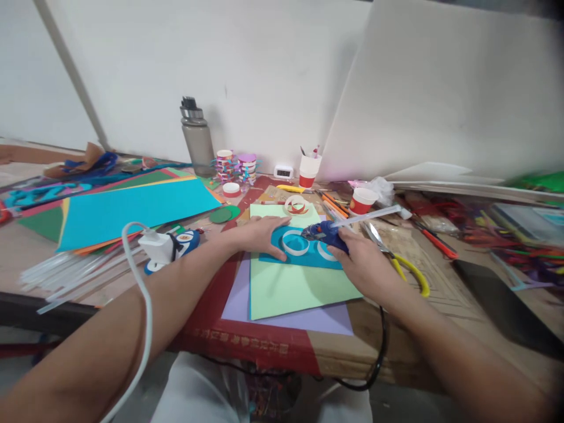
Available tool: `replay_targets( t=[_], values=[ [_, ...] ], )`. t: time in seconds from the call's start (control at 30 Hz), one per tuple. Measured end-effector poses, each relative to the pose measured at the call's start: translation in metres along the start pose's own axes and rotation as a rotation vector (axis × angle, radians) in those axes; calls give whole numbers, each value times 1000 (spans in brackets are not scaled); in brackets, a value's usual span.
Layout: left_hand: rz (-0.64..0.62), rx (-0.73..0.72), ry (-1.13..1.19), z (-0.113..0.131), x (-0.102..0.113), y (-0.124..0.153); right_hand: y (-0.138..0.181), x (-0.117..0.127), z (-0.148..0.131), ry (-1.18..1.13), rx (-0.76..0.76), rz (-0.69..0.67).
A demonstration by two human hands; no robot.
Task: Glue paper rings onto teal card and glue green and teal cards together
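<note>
My right hand (363, 261) is wrapped round a blue hot glue gun (326, 232), with a clear glue stick (370, 215) poking out of its back. The gun's nozzle points left, over a white paper ring (295, 251) on a strip of blue card (275, 254). A second white ring (325, 251) lies partly hidden under the gun and hand. My left hand (261, 236) rests at the strip's left end, thumb and fingers spread apart. Beneath the strip lie pale green sheets (291, 294) and a purple sheet (330, 320).
Yellow-handled scissors (412, 273) lie right of my right hand. Paper cups (363, 201), a water bottle (198, 144) and a small clock (283, 171) stand behind. At left are coloured sheets (136, 208), glue sticks (74, 273) and a white plug (156, 245). A black cable (379, 358) hangs at the front edge.
</note>
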State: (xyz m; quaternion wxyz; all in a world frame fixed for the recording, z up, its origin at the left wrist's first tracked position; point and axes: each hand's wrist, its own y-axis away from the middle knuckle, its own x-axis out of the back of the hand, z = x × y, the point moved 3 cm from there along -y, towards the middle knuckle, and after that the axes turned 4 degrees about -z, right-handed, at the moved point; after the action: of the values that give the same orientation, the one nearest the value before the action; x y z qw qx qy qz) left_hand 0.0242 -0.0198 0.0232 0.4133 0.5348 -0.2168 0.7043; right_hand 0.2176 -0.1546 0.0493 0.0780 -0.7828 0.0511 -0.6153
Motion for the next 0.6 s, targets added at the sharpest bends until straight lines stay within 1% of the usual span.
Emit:
replay_targets(
  t=[0.2, 0.33, 0.4, 0.53, 0.6],
  values=[
    [30, 111, -140, 4, 6, 7, -3, 4, 5, -135, -10, 37],
    [75, 137, -175, 7, 11, 9, -3, 9, 5, -190, 10, 30],
    [113, 125, -133, 6, 11, 5, -3, 11, 4, -222, 19, 46],
    [211, 23, 29, 5, 10, -4, -3, 8, 4, -293, 51, 43],
    [237, 4, 86, 8, 9, -6, -4, 6, 6, -291, 45, 40]
  ],
)
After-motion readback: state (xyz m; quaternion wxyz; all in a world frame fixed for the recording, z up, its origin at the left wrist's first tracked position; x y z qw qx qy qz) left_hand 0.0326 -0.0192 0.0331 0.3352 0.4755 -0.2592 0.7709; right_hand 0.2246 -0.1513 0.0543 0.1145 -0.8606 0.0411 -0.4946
